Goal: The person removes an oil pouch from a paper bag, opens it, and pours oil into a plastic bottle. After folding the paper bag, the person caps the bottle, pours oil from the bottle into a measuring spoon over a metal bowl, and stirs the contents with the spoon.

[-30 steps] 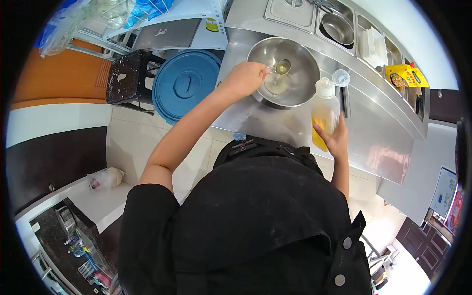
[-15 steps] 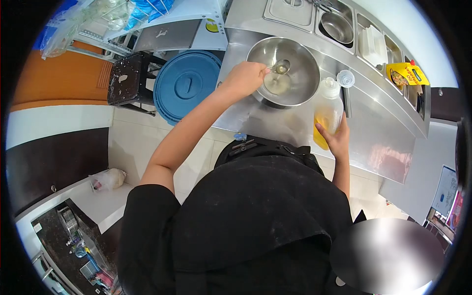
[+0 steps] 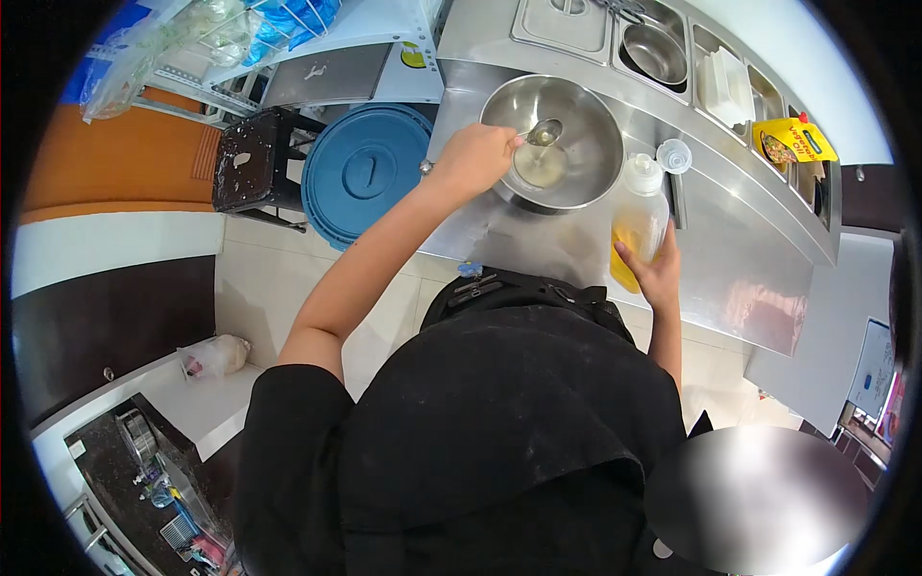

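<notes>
Over a steel mixing bowl (image 3: 600, 144), my left hand (image 3: 477, 160) grips the handle of a small measuring spoon (image 3: 545, 132). The spoon's round cup hangs above the pale liquid (image 3: 541, 165) in the bottom of the bowl; whether it holds anything is hard to make out. My right hand (image 3: 657, 273) wraps around the lower part of a clear plastic bottle (image 3: 642, 216), which has a white top and yellow liquid inside. The bottle is upright at the right of the bowl, near the counter's front edge. A clear round cap or small cup (image 3: 674, 156) is beside the bottle top.
Steel pans (image 3: 656, 53) sit in the raised rear section of the counter (image 3: 740, 240), with a yellow pouch (image 3: 793, 140) at its right. Left of the counter are a blue lidded bin (image 3: 365, 173) and a black stool (image 3: 252, 158). Bags hang from the shelf above.
The spoon has shifted very slightly left and is tilted a little differently above the bowl. My right hand stays around the bottle.
</notes>
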Demonstrator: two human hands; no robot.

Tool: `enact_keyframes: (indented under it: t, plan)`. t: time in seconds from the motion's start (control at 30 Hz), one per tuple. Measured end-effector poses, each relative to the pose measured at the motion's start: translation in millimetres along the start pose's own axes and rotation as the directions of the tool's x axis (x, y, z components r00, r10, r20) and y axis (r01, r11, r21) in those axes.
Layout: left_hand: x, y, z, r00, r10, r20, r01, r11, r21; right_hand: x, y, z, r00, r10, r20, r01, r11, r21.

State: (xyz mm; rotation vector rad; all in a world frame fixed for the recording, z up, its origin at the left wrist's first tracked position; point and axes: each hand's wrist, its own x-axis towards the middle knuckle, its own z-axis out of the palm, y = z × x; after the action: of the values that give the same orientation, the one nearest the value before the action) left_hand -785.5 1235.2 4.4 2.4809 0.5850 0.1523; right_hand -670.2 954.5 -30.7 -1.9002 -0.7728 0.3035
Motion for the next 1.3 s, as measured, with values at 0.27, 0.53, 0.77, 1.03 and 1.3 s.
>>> enact_keyframes:
  t: [0.27,0.53,0.77,1.03,1.3]
  plan:
    - [-0.8,-4.8,5.2,1.000,0.025,-0.010,-0.025,0.999,0.025,-3.5,2.6,1.5,1.000,-0.011,-0.019,0.011,1.000,-0.010]
    - [-6.1,1.2,6.0,0.993,0.120,0.006,-0.115,0.935,0.336,-7.7,-3.2,4.5,0.999,0.022,-0.043,-0.019,0.997,0.072]
    - [-14.8,-9.8,7.4,0.951,0.307,0.036,-0.288,0.841,0.459,-14.1,-2.6,7.8,0.998,0.056,-0.035,-0.052,0.993,0.108]
    - [-21.0,-10.2,-6.2,0.924,0.372,0.093,-0.364,0.774,0.519,-17.9,21.4,8.7,0.988,0.082,-0.127,-0.057,0.981,0.188]
    - [-29.5,-4.0,-5.2,0.947,0.304,0.107,-0.304,0.734,0.608,-4.4,45.1,-26.2,0.948,0.128,-0.290,-0.066,0.975,0.213]
